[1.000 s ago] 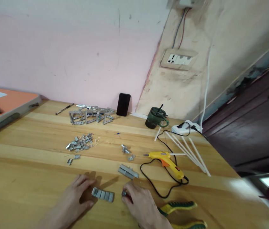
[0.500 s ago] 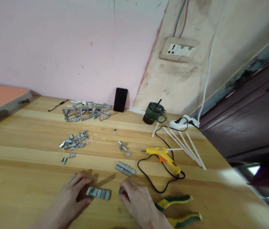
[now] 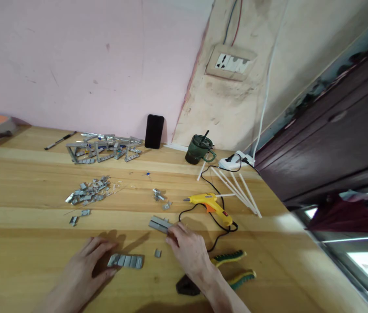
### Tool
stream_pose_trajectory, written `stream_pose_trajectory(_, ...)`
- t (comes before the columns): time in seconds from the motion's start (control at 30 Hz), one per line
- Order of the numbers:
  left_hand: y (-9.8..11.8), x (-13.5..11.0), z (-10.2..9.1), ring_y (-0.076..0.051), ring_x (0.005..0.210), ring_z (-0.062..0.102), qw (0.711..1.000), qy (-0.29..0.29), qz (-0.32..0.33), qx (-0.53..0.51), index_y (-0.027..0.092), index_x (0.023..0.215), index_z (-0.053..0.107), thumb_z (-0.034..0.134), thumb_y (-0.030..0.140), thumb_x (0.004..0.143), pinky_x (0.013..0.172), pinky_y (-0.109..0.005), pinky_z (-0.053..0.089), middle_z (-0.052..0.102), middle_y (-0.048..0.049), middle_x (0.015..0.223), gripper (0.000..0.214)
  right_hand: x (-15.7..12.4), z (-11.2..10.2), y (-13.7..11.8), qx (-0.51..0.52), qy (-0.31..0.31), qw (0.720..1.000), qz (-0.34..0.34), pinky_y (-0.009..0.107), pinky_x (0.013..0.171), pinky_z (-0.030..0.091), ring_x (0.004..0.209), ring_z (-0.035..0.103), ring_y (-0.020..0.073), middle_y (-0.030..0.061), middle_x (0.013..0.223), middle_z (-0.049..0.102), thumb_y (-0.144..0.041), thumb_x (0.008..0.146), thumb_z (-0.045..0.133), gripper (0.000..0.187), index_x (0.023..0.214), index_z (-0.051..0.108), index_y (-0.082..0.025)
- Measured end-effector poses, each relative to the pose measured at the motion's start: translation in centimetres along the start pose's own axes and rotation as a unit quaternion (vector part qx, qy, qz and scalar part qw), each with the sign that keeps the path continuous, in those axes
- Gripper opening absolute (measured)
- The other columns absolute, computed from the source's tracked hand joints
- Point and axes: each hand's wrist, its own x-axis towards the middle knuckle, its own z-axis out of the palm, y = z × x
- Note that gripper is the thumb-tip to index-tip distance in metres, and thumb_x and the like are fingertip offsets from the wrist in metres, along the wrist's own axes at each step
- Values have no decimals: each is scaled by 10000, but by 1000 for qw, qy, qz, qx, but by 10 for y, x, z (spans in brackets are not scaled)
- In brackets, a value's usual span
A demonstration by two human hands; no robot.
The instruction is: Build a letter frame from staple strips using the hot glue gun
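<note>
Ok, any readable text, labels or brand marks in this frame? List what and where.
None can be read.
Yellow glue gun: any label is too small to tell.
Wall socket: no lettering shows.
Black phone: dark and blank.
Green cup and pliers: no print visible.

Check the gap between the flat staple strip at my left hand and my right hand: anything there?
One small loose staple piece lies between the staple strip and the right hand, touching neither, in the head view.
</note>
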Motion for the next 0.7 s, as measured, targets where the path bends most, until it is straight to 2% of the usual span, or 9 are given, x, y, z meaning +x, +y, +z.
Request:
stream_pose_trajectory(0.17, 6, 1, -3, -232, 899, 645, 1000, -3, -7, -11, 275, 981, 666, 655, 290, 697, 784, -333, 535, 687, -22, 959, 285, 2, 8, -3, 2, 0, 1000, 8, 218, 625, 423, 813, 639, 154, 19, 891, 661, -166, 821, 523, 110, 863, 615, -208)
stream_pose_trajectory(0.53, 5, 5, -4, -244, 878, 657, 999, -18, -22, -14, 258, 954, 685, 652, 309, 686, 768, -338, 548, 699, -39, 932, 274, 7, 7, -6, 5, 2, 1000, 16, 207, 634, 438, 862, 648, 149, -2, 977, 668, -179, 826, 532, 177, 969, 610, -248)
stream_pose_trajectory(0.7, 8, 4, -1, -251, 927, 633, 998, -26, -42, -47, 254, 974, 683, 628, 256, 690, 830, -374, 517, 692, -49, 967, 289, 8, 9, -5, -15, 13, 1000, 3, 202, 563, 424, 745, 653, 140, -6, 888, 657, -159, 820, 521, 128, 829, 624, -234)
